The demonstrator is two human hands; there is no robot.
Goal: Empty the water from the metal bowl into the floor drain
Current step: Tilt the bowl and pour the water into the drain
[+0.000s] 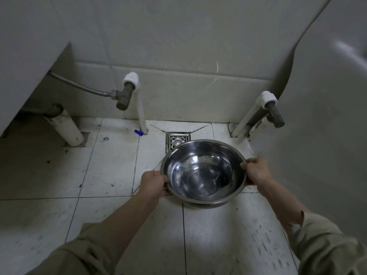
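Observation:
A shiny metal bowl [202, 171] with a little water in its bottom is held just above the tiled floor, roughly level. My left hand [153, 183] grips its left rim and my right hand [258, 171] grips its right rim. The square metal floor drain [176, 140] lies just beyond the bowl's far edge, and the bowl hides the drain's near part.
White pipes with valves rise from the floor at the left [129, 90] and right [272, 110] of the drain. A thick white drain pipe [65, 128] slants at the far left. A small blue cap [138, 132] lies by the left pipe. A white fixture [327, 116] bulges on the right.

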